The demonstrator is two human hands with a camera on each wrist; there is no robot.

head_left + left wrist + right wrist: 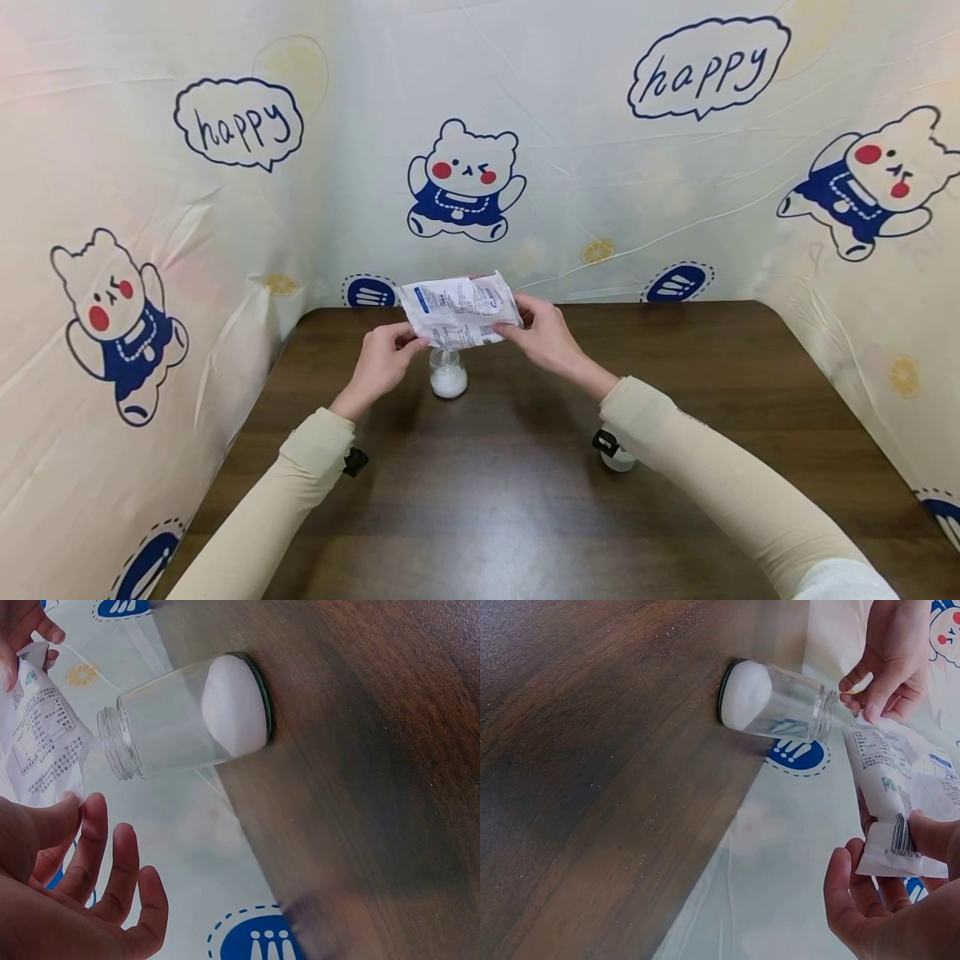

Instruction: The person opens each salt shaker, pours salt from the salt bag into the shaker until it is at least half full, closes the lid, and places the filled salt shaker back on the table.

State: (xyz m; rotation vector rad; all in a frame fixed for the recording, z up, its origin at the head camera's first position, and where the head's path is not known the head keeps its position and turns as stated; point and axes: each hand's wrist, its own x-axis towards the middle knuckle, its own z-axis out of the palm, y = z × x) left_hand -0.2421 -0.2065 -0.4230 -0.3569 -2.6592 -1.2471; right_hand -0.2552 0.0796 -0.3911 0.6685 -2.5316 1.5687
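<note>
A white printed packet point(461, 304) is held tilted in the air between both hands. My left hand point(384, 364) pinches its lower left corner, thumb against fingers. At the packet's right end, my right hand point(551, 337) grips it with the thumb on top and fingers beneath. Just below the left corner, a clear glass jar point(172, 720) stands upright on the table with its mouth uncovered. White powder point(236, 705) fills the jar's lower part. The packet's corner is close to the jar's mouth; the wrist views do not clearly show whether powder is falling.
A dark wooden table point(480, 500) carries the jar, and fine white grains dot it. Partly hidden under the right forearm is a round clear item point(618, 459). Behind the table hangs a pale printed curtain point(570, 167). Both wrists wear black devices point(356, 461).
</note>
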